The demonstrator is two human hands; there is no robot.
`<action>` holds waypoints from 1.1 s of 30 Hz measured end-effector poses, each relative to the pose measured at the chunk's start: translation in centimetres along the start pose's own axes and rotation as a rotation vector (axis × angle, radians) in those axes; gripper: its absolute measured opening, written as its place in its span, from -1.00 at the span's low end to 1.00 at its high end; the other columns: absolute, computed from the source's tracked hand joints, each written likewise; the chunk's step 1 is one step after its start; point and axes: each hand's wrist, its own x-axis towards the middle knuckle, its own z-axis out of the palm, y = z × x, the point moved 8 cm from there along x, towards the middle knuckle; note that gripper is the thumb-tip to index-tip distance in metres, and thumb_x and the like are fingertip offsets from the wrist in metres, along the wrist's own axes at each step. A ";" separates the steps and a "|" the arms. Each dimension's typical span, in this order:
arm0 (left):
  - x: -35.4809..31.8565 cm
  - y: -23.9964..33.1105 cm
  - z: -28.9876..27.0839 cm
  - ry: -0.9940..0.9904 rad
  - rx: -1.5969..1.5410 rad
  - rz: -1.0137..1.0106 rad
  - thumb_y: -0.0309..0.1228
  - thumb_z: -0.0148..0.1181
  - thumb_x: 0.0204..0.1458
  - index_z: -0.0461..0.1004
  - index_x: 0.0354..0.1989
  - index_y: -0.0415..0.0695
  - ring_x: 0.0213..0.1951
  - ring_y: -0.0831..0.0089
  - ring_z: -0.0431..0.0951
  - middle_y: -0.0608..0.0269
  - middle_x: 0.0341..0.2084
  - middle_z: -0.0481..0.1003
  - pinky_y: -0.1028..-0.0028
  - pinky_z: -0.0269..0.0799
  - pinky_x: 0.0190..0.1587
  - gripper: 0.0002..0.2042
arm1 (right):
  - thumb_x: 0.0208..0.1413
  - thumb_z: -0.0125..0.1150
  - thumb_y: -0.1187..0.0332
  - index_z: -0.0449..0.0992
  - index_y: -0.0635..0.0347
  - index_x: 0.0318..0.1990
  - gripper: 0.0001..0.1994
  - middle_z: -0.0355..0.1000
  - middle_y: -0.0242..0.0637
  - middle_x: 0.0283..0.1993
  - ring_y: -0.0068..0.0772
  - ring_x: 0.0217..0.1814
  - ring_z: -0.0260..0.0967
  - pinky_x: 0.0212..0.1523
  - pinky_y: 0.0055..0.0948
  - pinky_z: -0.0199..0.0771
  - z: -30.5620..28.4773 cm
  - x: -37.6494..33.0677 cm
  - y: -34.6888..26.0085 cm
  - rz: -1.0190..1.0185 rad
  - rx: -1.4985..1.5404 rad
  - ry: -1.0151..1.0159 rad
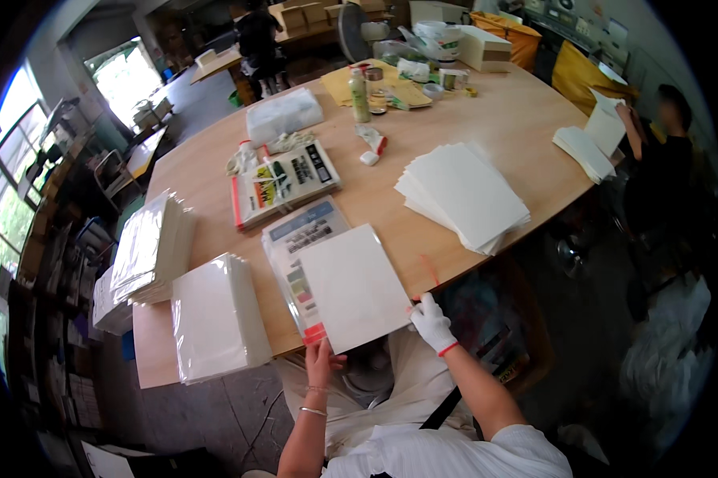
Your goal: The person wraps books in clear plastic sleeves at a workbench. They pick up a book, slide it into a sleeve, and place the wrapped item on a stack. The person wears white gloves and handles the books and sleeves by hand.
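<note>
A white board lies at the table's near edge, partly over a clear plastic sleeve of printed sheets with a red strip at its near end. My left hand, bare and with bracelets at the wrist, is closed on the near end of the sleeve by the red strip, close to the board's left corner. In a white glove with a red cuff, my right hand pinches the board's near right corner. A thin orange-red strip stands just above that hand.
Stacks of plastic-wrapped boards stand at left. Fanned white boards lie right. Beyond are a printed package, gloves, a green bottle and a jar. A person handles white sheets at right; another is far back.
</note>
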 end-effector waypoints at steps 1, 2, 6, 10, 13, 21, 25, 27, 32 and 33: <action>-0.4 0.0 0.8 -0.035 -0.194 -0.125 -0.31 0.01 0.06 0.26 -0.17 -0.20 -0.64 0.58 0.41 0.28 -0.57 0.38 0.60 0.24 -0.68 -0.75 | 0.01 0.06 0.31 0.33 0.22 -0.19 -0.75 0.40 -0.25 -0.53 -0.38 -0.50 0.37 -0.47 -0.39 0.36 0.5 -0.6 0.0 0.061 0.196 -0.051; -0.4 0.6 1.3 -0.110 -0.152 -0.134 -0.33 0.02 0.06 0.22 -0.13 -0.20 -0.65 0.60 0.38 0.30 -0.55 0.37 0.62 0.22 -0.68 -0.72 | -0.01 0.08 0.41 0.32 0.23 -0.08 -0.70 0.33 -0.38 -0.57 -0.57 -0.46 0.30 -0.44 -0.53 0.31 1.5 -0.4 1.5 -0.020 0.207 -0.099; -0.7 7.1 0.6 -0.258 0.009 0.031 -0.38 0.04 0.04 0.16 -0.05 -0.22 -0.68 0.65 0.27 0.35 -0.54 0.31 0.67 0.19 -0.67 -0.66 | -0.01 -0.01 0.51 0.30 0.31 -0.03 -0.67 0.25 -0.48 -0.45 -0.69 -0.46 0.21 -0.42 -0.62 0.27 5.0 -1.0 1.4 -0.167 0.347 -0.226; -3.7 15.1 -6.3 -0.110 0.209 0.258 -0.43 0.07 0.02 0.22 -0.05 -0.23 -0.65 0.66 0.24 0.38 -0.52 0.29 0.64 0.21 -0.66 -0.67 | -0.03 -0.02 0.56 0.34 0.30 -0.04 -0.67 0.24 -0.45 -0.33 -0.74 -0.43 0.19 -0.39 -0.71 0.25 9.6 -2.2 -5.6 -0.249 0.409 -0.335; -4.1 18.8 -17.2 0.138 0.214 0.481 -0.47 0.09 0.00 0.27 -0.05 -0.26 -0.42 0.65 0.35 0.35 -0.37 0.35 0.64 0.34 -0.38 -0.68 | -0.04 0.04 0.49 0.40 0.32 -0.11 -0.71 0.41 -0.12 -0.22 -0.33 -0.21 0.38 -0.18 -0.46 0.35 16.2 -2.0 -14.2 -0.510 0.431 -0.341; 0.3 13.2 -33.2 0.408 0.383 0.487 -0.55 -0.06 -0.11 0.18 0.12 -0.26 -0.08 0.47 0.32 0.15 -0.11 0.35 0.57 0.27 -0.10 -0.50 | 0.00 0.02 0.41 0.45 0.35 -0.24 -0.79 0.42 0.00 -0.24 -0.18 -0.20 0.41 -0.20 -0.43 0.37 25.6 -6.4 -24.3 -0.582 0.107 -0.727; 0.0 13.8 -31.9 0.510 0.491 0.193 -0.53 0.01 -0.11 0.12 0.14 -0.29 0.09 0.34 0.23 0.00 0.08 0.21 0.41 0.16 0.08 -0.46 | 0.01 0.03 0.42 0.44 0.37 -0.29 -0.81 0.43 0.01 -0.31 -0.15 -0.24 0.41 -0.24 -0.42 0.39 21.9 -3.6 -20.6 -0.425 0.554 -0.697; -3.0 16.0 -31.2 0.790 1.019 0.326 -0.46 0.05 -0.08 0.12 0.14 -0.26 0.09 0.21 0.23 -0.02 0.09 0.19 0.33 0.15 0.11 -0.46 | -0.03 0.03 0.46 0.43 0.37 -0.32 -0.85 0.41 -0.03 -0.33 -0.10 -0.34 0.38 -0.28 -0.40 0.39 16.1 -2.0 -19.0 -0.560 0.321 -0.495; -7.3 21.2 -22.3 0.675 0.922 0.718 -0.53 -0.01 -0.03 0.21 0.06 -0.27 -0.09 0.23 0.39 0.03 -0.08 0.36 0.31 0.30 -0.06 -0.59 | -0.19 0.14 0.46 0.45 0.24 -0.30 -0.79 0.30 -0.19 -0.43 -0.19 -0.34 0.29 -0.33 -0.31 0.34 -3.8 0.7 -12.7 -0.903 -0.459 0.129; -6.9 21.7 -19.4 0.521 0.756 0.721 -0.54 -0.02 -0.03 0.23 0.04 -0.27 -0.14 0.26 0.43 0.04 -0.13 0.40 0.33 0.32 -0.10 -0.61 | -0.24 0.20 0.43 0.42 0.23 -0.28 -0.73 0.30 -0.22 -0.40 -0.20 -0.32 0.28 -0.32 -0.30 0.33 -7.2 1.4 -11.6 -0.923 -0.713 0.285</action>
